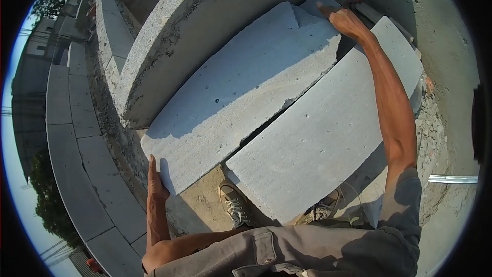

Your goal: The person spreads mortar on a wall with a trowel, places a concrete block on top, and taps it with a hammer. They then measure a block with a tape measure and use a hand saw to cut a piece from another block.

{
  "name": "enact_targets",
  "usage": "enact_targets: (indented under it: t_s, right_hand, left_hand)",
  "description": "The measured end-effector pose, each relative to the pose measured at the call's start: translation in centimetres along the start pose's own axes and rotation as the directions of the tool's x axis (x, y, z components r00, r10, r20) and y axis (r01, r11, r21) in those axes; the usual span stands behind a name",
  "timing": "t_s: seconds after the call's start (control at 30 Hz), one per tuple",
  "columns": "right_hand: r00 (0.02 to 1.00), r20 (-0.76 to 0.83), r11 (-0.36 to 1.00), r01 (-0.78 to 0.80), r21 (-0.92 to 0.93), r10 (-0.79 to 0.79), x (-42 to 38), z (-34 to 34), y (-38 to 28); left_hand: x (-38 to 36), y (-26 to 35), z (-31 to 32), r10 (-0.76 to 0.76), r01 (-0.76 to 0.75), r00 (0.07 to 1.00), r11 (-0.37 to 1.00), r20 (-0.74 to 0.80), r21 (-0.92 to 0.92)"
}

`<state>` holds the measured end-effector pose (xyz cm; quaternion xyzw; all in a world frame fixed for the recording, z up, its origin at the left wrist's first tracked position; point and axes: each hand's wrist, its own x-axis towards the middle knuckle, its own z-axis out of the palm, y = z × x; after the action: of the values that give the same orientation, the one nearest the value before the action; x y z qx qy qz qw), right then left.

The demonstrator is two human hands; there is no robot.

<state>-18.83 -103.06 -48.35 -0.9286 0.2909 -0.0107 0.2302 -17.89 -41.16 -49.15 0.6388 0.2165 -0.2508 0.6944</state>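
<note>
A long pale stone slab (241, 87) with a broken, rough near edge lies across the middle, half in shadow. My left hand (157, 187) is against its near-left end, one digit pointing up along the edge; the other fingers are mostly hidden. At the far right end, my right hand (348, 23) is closed at the slab's corner, one digit stretched left over a smaller stone piece (319, 4); its fingertips are partly hidden. Beside the long slab, across a narrow dark gap, a second rectangular slab (307, 133) lies beneath my right forearm.
A curved concrete wall (169, 36) rises behind the slabs. Curved rows of paving stones (77, 138) run down the left. Rubble (433, 143) and a shiny metal bar (453, 179) lie at the right. My shoes (234, 202) are at the slabs' near edge.
</note>
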Motion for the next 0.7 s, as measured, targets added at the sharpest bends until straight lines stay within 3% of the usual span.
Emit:
enact_targets:
  t_s: [0.07, 0.1, 0.13, 0.17, 0.2, 0.27, 0.3, 0.37, 0.4, 0.43, 0.47, 0.5, 0.57, 0.67, 0.7]
  right_hand:
    - [1.000, 0.024, 0.999, -0.004, -0.041, 0.005, 1.6, 0.6, -0.8]
    - [0.976, 0.159, 0.982, 0.165, -0.094, -0.149, 1.0, -0.4, -1.7]
    - [0.994, 0.103, 0.996, 0.022, 0.084, -0.031, 0.7, 0.4, -2.3]
    - [0.969, 0.014, 0.963, 0.245, 0.112, -0.248, 2.0, 2.5, 0.4]
    - [0.998, -0.004, 0.988, 0.061, 0.140, -0.061, -1.2, 0.8, -3.1]
    - [0.992, 0.118, 0.974, -0.074, 0.214, 0.050, -2.4, -0.6, -4.5]
    - [0.993, 0.105, 0.978, -0.070, 0.195, 0.050, -1.8, 0.1, -3.9]
    - [0.992, -0.118, 0.957, -0.013, 0.291, 0.049, -0.5, 2.3, -0.8]
    - [0.994, -0.050, 0.947, -0.073, 0.312, 0.093, -2.4, -0.2, -3.9]
    - [0.976, -0.215, 0.951, 0.046, 0.306, 0.022, -3.0, -0.8, -4.8]
    - [0.994, -0.096, 0.922, 0.086, 0.377, -0.054, -3.8, -3.2, -6.4]
    - [0.993, -0.088, 0.858, 0.115, 0.500, -0.082, -3.8, -4.1, -6.6]
    - [0.996, -0.048, 0.611, 0.083, 0.787, -0.075, -4.9, -5.8, -7.2]
    - [0.979, 0.024, 0.473, 0.077, 0.877, -0.205, -4.4, -5.0, -6.5]
    - [0.966, 0.044, 0.535, 0.104, 0.838, -0.256, -4.5, -5.0, -6.0]
  left_hand:
    - [0.0, 0.1, 0.2, -0.013, 0.012, 0.999, 1.000, -0.045, -0.007]
    - [1.0, -0.2, -0.6, 0.003, 0.001, 0.994, 0.999, -0.113, 0.034]
    - [1.3, -0.7, -1.2, 0.086, -0.073, 0.984, 0.993, -0.157, 0.091]
    - [1.8, -1.2, -1.3, 0.152, -0.125, 0.971, 0.981, -0.184, 0.151]
    - [2.5, -1.8, -2.0, 0.163, -0.139, 0.971, 0.980, -0.173, 0.143]
    - [2.5, -1.9, -2.2, 0.158, -0.142, 0.976, 0.983, -0.147, 0.113]
    - [1.7, -1.3, -1.4, 0.167, -0.153, 0.976, 0.983, -0.139, 0.103]
    - [2.0, -1.6, -1.2, 0.169, -0.163, 0.981, 0.984, -0.090, 0.075]
    - [2.4, -2.1, -1.9, 0.130, -0.129, 0.991, 0.991, -0.045, 0.023]
    - [3.1, -2.7, -2.5, 0.079, -0.079, 0.997, 0.997, 0.013, -0.018]
    - [3.8, -3.5, -2.9, 0.084, -0.082, 0.996, 0.995, 0.029, -0.052]
    - [4.2, -4.1, -3.2, 0.084, -0.080, 0.995, 0.994, 0.044, -0.080]
    - [3.9, -4.3, -1.9, 0.113, -0.100, 0.991, 0.984, 0.077, -0.149]
    - [4.2, -4.5, -2.2, 0.116, -0.112, 0.992, 0.990, 0.046, -0.081]
    - [4.6, -4.6, -2.6, 0.134, -0.126, 0.987, 0.988, 0.093, -0.089]
